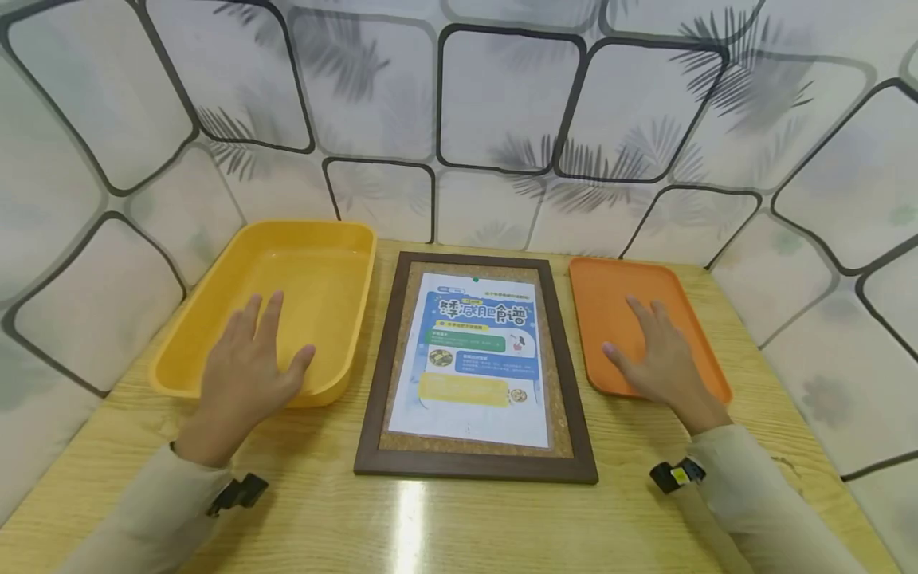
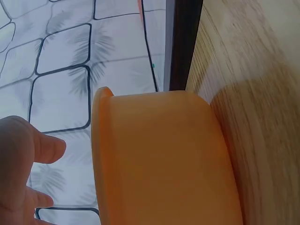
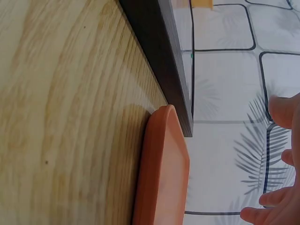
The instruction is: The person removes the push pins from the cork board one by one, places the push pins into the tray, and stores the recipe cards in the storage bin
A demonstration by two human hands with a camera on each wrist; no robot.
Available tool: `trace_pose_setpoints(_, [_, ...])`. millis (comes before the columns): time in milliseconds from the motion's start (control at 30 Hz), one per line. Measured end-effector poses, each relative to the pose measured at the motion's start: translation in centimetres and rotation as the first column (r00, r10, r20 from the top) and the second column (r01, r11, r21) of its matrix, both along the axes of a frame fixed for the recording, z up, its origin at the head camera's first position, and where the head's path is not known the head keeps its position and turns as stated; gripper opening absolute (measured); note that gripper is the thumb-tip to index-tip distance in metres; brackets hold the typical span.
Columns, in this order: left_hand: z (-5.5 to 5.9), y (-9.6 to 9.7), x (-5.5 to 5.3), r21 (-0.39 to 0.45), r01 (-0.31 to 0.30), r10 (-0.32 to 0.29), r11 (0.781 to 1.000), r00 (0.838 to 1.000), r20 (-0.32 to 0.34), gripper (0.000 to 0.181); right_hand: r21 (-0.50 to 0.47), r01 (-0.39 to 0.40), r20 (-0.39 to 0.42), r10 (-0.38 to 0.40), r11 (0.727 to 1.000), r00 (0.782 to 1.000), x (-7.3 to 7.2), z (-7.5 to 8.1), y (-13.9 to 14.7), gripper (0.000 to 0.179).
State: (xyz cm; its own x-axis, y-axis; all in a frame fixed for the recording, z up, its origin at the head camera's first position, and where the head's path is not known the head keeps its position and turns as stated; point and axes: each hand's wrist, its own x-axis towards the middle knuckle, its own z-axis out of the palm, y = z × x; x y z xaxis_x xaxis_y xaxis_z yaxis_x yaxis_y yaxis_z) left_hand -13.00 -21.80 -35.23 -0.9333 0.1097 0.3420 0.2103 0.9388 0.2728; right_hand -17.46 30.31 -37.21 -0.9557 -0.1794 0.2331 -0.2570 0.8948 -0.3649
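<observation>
Yellow deep rectangular smooth tub (image 1: 315, 271): left of the brown-framed grainy cork board (image 1: 473, 464), below the bare left hand (image 1: 247, 367), which hides part of its rim.
Orange shallow rectangular tray (image 1: 624, 287): right of the board, partly hidden below the bare right hand (image 1: 663, 363).
Hands: fingers spread, holding nothing.

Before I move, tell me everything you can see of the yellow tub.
The yellow tub is an open, plastic-looking container with rounded corners, smooth walls and an outward lip. It sits upright on the wood-grain table, left of the framed board; nothing shows inside, though the left hand hides part. That hand hovers over its near end, with no contact visible.
</observation>
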Motion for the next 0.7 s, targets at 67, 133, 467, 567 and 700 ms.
trace_pose_setpoints(67, [0.0, 0.1, -0.1, 0.033, 0.012, -0.012, 0.999, 1.0, -0.016, 0.082, -0.035, -0.006, -0.007, 0.006, 0.999, 1.0, -0.2, 0.0, -0.1, 0.08])
trace_pose_setpoints(133, [0.0, 0.2, -0.1, 0.066, 0.023, -0.022, 0.998, 1.0, -0.017, 0.082, -0.068, -0.014, -0.016, 0.013, 0.998, 1.0, -0.3, 0.0, -0.2, 0.078])
trace_pose_setpoints(467, [0.5, 0.5, -0.6, 0.197, 0.05, -0.079, 0.979, 0.987, 0.141, 0.083, -0.151, -0.048, -0.077, 0.037, 0.987, 0.996, -1.3, -0.3, -0.8, 0.071])
trace_pose_setpoints(567, [0.4, 0.7, -0.7, 0.233, 0.055, -0.099, 0.971, 0.979, 0.178, 0.083, -0.171, -0.029, -0.053, 0.02, 0.985, 0.998, -1.4, -0.2, -1.1, 0.07])
trace_pose_setpoints(700, [0.5, 1.1, -0.9, 0.275, 0.057, -0.116, 0.96, 0.972, 0.203, 0.082, -0.192, -0.011, -0.006, 0.01, 0.981, 1.0, -1.6, 0.0, -1.3, 0.069])
